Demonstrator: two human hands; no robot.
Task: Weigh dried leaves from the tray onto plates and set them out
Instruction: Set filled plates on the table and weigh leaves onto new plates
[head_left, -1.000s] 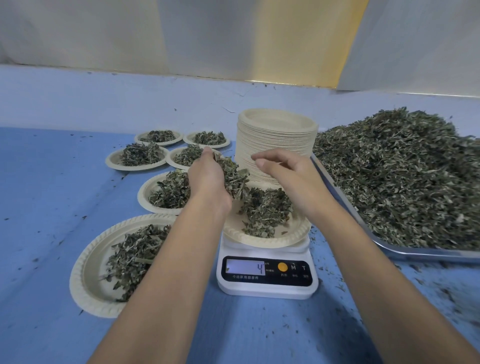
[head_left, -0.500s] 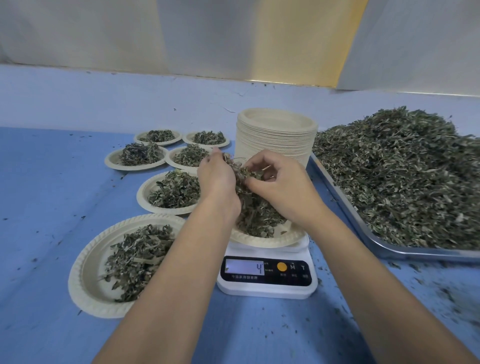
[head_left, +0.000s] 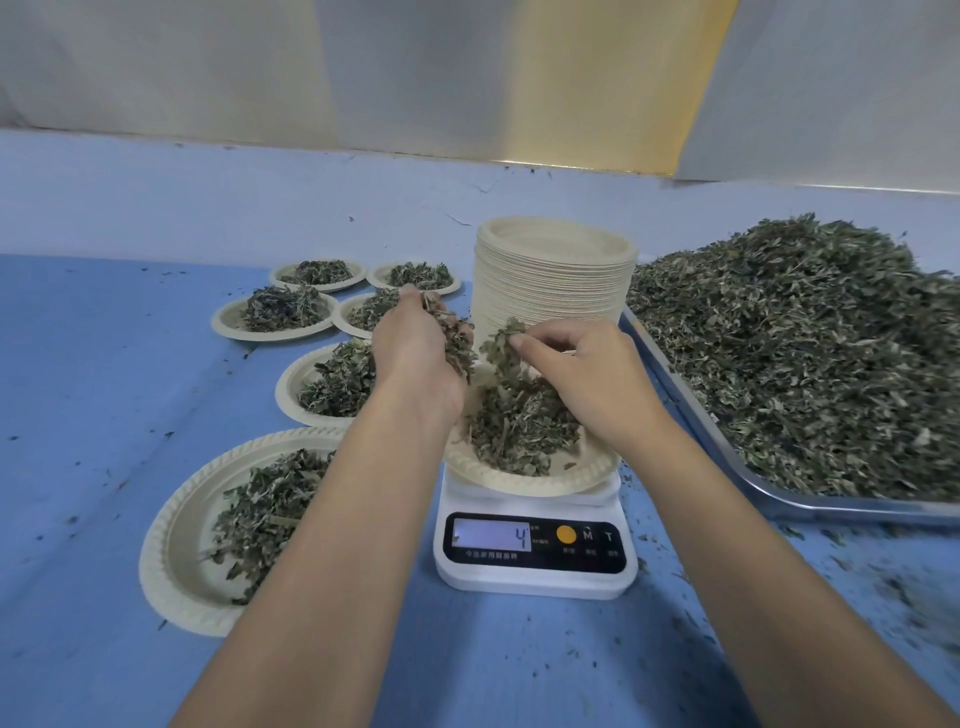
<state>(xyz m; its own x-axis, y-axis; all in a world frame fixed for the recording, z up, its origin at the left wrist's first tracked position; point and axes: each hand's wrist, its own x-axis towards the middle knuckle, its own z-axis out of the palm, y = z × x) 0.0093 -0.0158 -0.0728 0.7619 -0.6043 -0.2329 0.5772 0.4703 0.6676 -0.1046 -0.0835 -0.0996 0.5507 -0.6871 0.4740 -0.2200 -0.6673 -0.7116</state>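
The left hand (head_left: 415, 358) hovers over the plate (head_left: 524, 486) that sits on the scale (head_left: 535, 571), its grip curled round a clump (head_left: 460, 343) of dried leaves. The right hand (head_left: 592, 379) is just beside it, its grip a thumb and forefinger pinched on a sprig (head_left: 501, 343) held above the pile (head_left: 519, 426) lying in that plate. The display (head_left: 493, 535) on the scale reads 4. Behind the hands stands a tall stack (head_left: 553, 280) of bare plates. To the right, the tray (head_left: 769, 493) carries a big heap (head_left: 805, 353) of the same leaves, its near rim close to the scale. To the left, six filled plates (head_left: 288, 384) are set out on the blue tabletop (head_left: 93, 415), the nearest partly under the left forearm. Leaf crumbs (head_left: 893, 587) lie scattered on the tabletop near the tray.
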